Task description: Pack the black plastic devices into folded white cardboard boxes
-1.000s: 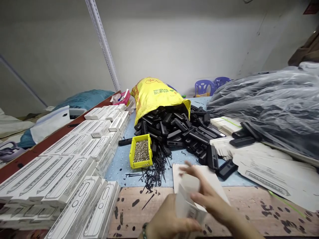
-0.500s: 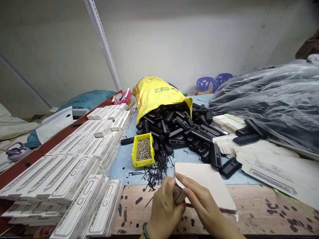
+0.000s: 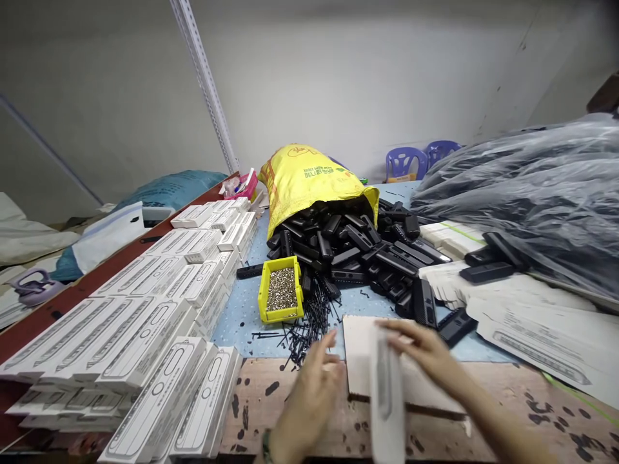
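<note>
My right hand (image 3: pixel 420 354) pinches the upright white card sleeve (image 3: pixel 387 403) (too light a pinch would drop it); my spread left hand (image 3: pixel 309 403) could scatter the loose black pins (image 3: pixel 302 341) beside it.

Nothing fully legible. Yellow woven sack (image 3: pixel 314 183) at 12 o'clock: green print block (image 3: pixel 319 171), too small to read; red logo (image 3: pixel 294 151) above it, also unreadable. White printed sheet (image 3: pixel 546 335) at 3 o'clock: grey text strip (image 3: pixel 541 359), blurred. White card (image 3: pixel 387 403) at 6 o'clock: grey print, unreadable. White boxes (image 3: pixel 145 338) at 9 o'clock: printed outlines, fine lettering unreadable.
</note>
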`<action>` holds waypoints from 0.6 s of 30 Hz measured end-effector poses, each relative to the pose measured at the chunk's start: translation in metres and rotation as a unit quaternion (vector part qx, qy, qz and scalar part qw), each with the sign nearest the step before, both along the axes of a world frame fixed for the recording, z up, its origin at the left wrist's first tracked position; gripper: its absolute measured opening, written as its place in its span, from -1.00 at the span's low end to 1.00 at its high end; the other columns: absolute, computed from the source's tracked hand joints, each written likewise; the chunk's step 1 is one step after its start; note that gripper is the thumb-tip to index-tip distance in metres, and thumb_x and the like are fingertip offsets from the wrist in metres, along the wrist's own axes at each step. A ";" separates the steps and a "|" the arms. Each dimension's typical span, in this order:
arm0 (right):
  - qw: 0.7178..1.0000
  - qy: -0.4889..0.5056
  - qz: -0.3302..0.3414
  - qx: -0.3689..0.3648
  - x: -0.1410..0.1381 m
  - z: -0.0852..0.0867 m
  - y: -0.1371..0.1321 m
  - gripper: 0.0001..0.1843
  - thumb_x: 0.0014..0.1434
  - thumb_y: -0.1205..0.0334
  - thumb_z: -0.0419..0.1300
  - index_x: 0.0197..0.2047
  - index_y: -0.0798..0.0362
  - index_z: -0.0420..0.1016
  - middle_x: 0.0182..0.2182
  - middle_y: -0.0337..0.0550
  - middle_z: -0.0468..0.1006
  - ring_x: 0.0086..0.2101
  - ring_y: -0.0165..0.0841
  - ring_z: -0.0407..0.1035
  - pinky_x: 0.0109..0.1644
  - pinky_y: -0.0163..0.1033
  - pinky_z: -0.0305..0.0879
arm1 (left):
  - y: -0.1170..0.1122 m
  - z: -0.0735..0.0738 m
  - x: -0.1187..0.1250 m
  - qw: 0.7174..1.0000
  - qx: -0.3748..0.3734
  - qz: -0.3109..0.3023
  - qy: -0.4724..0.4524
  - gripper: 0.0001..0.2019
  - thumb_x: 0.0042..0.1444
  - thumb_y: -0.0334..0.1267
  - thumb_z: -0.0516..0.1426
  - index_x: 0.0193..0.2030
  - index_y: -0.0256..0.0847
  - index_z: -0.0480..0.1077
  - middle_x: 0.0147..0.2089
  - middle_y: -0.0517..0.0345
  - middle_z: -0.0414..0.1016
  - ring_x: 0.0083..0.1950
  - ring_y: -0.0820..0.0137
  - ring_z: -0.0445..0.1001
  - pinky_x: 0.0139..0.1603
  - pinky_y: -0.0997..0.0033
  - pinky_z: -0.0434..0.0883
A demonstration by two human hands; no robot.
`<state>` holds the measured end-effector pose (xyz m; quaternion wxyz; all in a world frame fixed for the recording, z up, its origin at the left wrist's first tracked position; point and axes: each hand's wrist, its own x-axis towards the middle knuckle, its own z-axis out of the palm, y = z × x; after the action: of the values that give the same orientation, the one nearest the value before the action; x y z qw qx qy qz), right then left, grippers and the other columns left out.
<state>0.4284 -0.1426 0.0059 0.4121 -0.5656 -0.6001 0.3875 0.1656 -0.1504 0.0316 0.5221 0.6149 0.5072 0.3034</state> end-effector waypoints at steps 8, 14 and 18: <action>0.871 -0.442 -0.084 0.199 0.045 -0.011 0.115 -0.50 0.22 0.27 0.00 0.21 0.23 0.30 0.18 0.15 0.34 0.23 -0.06 0.12 0.32 0.10 0.04 | 0.010 -0.032 -0.054 0.965 0.128 0.047 0.226 -0.76 0.25 -0.27 -0.01 -0.11 -0.19 0.47 -0.07 0.03 0.48 -0.06 0.30 0.45 -0.02 0.25 0.42; 0.883 -0.440 -0.025 0.165 -0.028 -0.034 0.168 -0.51 0.11 0.48 0.04 0.13 0.18 0.35 0.03 0.15 0.46 0.11 -0.04 0.27 0.30 0.28 -0.12 | 0.012 -0.052 -0.031 0.908 0.204 -0.007 0.366 -0.68 0.23 -0.46 -0.07 -0.14 -0.22 0.50 -0.12 0.01 0.50 -0.08 0.21 0.40 -0.08 0.16 0.37; 0.900 -0.405 -0.017 0.163 -0.017 -0.025 0.163 -0.56 0.08 0.33 0.15 0.07 0.16 0.39 -0.07 0.07 0.51 -0.04 -0.11 0.39 0.26 0.11 0.08 | 0.019 -0.055 -0.029 0.905 0.218 0.003 0.365 -0.68 0.17 -0.53 -0.08 -0.27 -0.25 0.49 -0.19 -0.02 0.49 -0.13 0.18 0.37 -0.12 0.12 0.31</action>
<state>0.4114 0.0209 -0.0193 0.2267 -0.6090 -0.7599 0.0151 0.1369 -0.1312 -0.0232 0.1522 0.7796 0.5856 0.1619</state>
